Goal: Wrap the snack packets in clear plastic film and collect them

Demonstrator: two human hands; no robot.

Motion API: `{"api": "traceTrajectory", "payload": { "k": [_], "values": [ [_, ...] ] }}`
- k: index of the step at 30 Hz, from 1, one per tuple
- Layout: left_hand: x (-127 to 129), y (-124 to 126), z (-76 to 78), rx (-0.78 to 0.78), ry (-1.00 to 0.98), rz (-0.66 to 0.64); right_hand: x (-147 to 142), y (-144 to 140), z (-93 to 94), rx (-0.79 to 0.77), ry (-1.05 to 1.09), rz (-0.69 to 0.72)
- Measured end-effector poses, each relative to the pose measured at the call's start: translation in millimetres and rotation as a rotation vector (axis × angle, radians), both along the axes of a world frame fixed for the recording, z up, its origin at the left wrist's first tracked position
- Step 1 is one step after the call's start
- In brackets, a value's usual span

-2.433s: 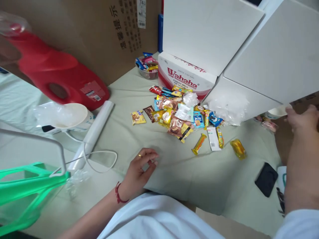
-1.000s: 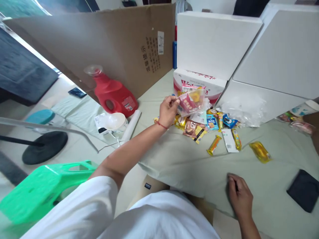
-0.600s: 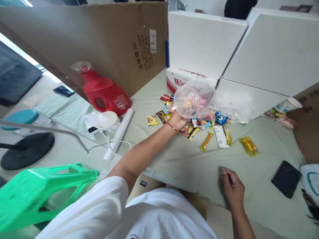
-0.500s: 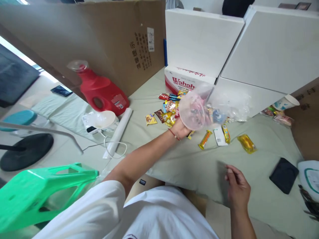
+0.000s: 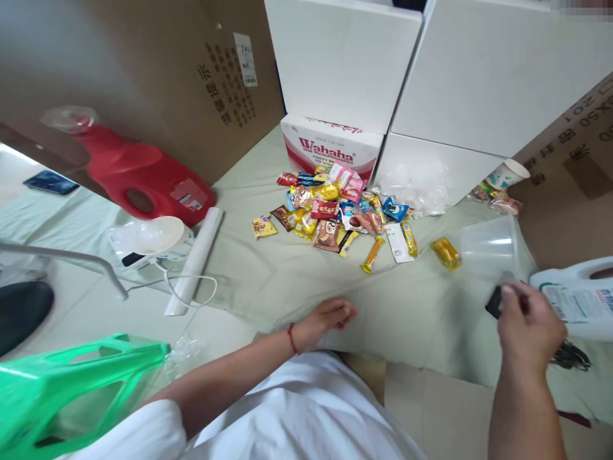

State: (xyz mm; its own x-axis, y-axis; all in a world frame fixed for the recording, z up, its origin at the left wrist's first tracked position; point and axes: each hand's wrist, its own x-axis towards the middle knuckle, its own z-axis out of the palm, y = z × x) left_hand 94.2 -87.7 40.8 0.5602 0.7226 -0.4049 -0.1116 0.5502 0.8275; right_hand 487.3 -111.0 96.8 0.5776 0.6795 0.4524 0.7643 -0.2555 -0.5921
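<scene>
One clear tub (image 5: 491, 246) is nr the right edge of the cloth (image 5: 287, 281), our R hand (image 5: 531, 322) bent & blurred just beside it; we can't tell if it's gripping. Our L hand (image 5: 323, 322) is loosely curled over the near edge, nothing visible in it. The tub prob. flexes, so we'd best use a light, even hold, clear of the yellow pack (image 5: 446, 253) just to its left.

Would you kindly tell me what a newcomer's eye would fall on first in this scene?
Probably the heap of colourful wrapped snacks, lying mid-picture in front of the Wahaha box. Next might come the big red jug at the left, before the brown cardboard, and the bright green plastic item at the lower left.
</scene>
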Motion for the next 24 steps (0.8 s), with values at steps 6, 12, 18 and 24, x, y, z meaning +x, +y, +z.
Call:
{"api": "traceTrajectory", "payload": {
  "k": [6,12,18,24],
  "values": [
    [-66.7,-23.7,5.3,0.17,0.285,0.194,101.8,136.8,-8.2,-0.23,-0.166,-0.109],
    [-107.4,-55.3,-2.0,0.088,0.419,0.415,69.6,186.3,-10.2,-0.117,-0.223,0.072],
    [-123.3,-61.1,-6.9,0.048,0.474,0.499,-28.7,226.2,-9.3,-0.065,-0.216,0.353],
    [-124.1,-57.7,2.4,0.051,0.418,0.569,-78.7,274.6,5.2,-0.185,-0.15,0.143]
  ]
}}
